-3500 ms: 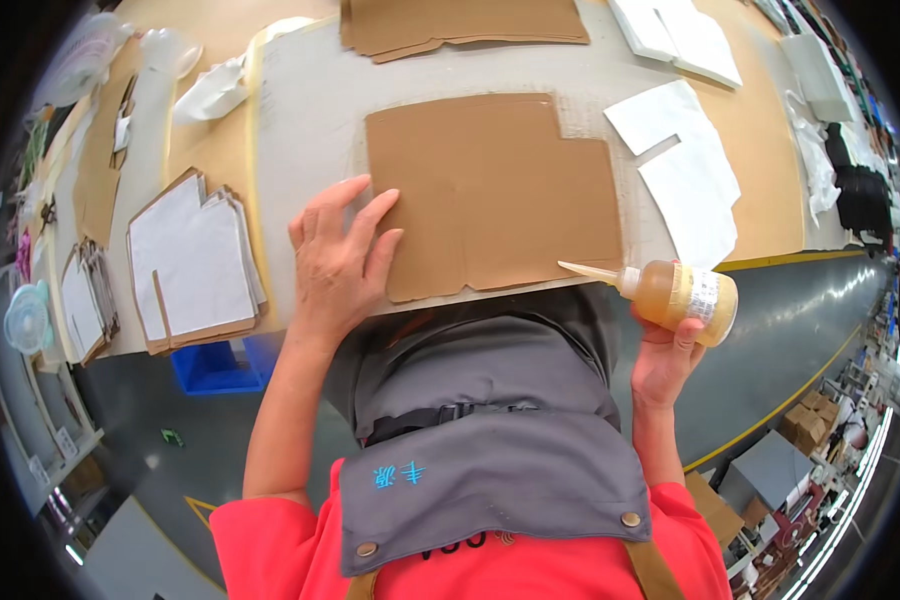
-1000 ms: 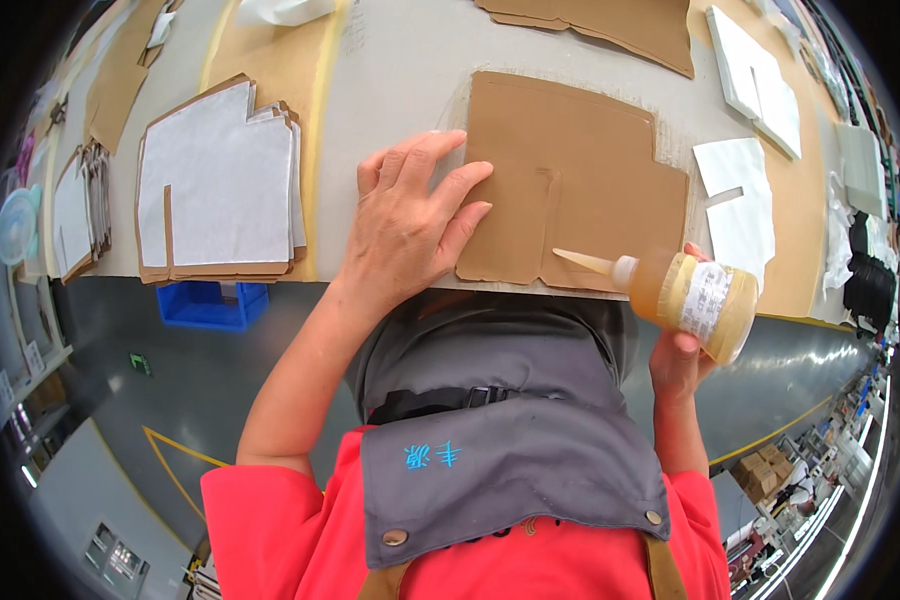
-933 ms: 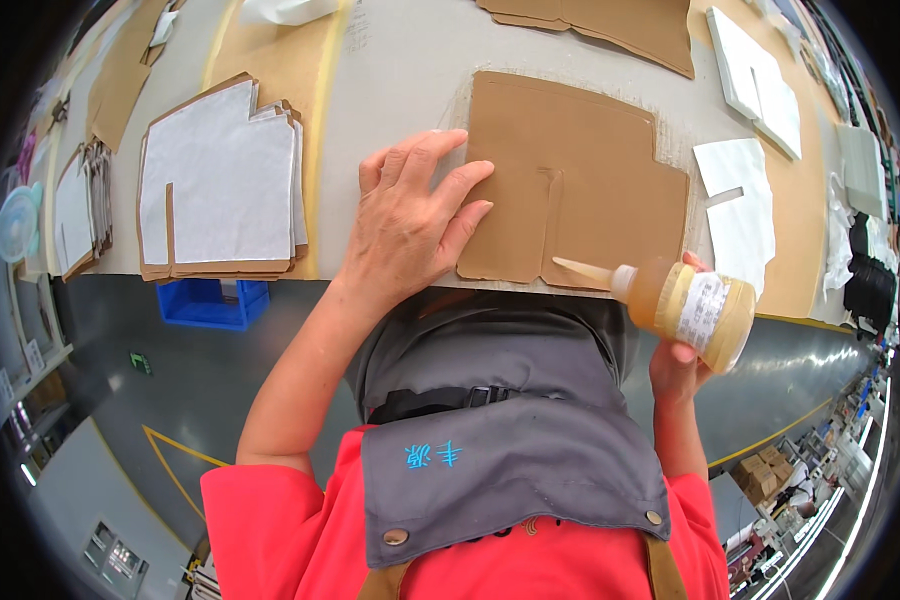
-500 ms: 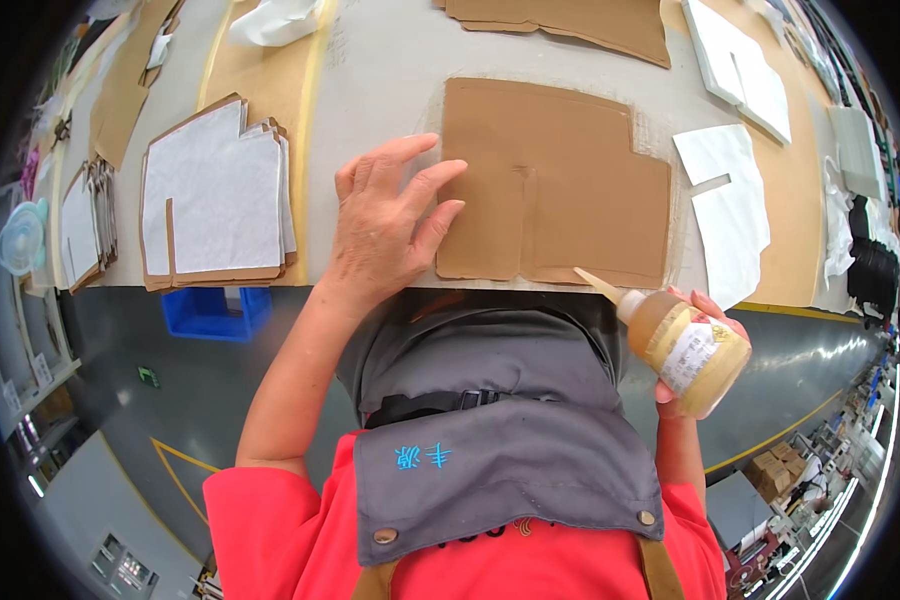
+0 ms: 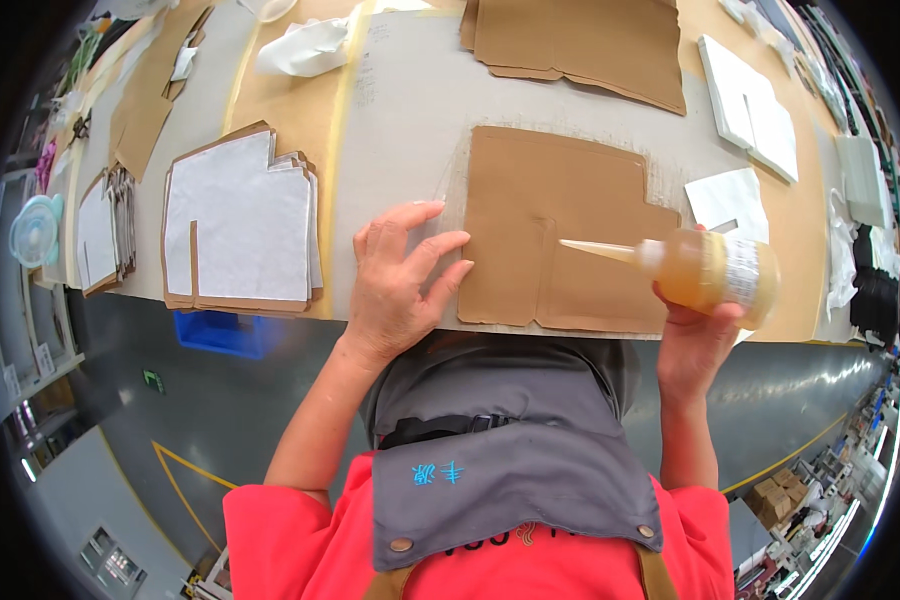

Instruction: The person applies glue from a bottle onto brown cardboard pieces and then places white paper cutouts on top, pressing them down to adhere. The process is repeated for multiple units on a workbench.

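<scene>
Working neatly here calls, I judge, for a light left hand (image 5: 395, 290) along the left side of the brown sheet (image 5: 540, 180), so it does not skid, and a low nozzle (image 5: 610, 250) on the right, guided evenly with a gentle squeeze (a steeply tipped bottle (image 5: 742, 282) could drip). The left grip is loose, fingers spread and holding nothing; its fingertips are at the sheet's left side, though whether they touch I cannot tell. The sheet lies flat along the near edge of the worktop (image 5: 400, 130), a white-faced stack (image 5: 250, 240) well apart to its left. Over its right half points the nozzle tip, contact unclear. The grip of the right hand (image 5: 695, 345) is wrapped round the bottle, near the sheet's right side, with a white piece (image 5: 725, 195) partly hidden behind the bottle.
</scene>
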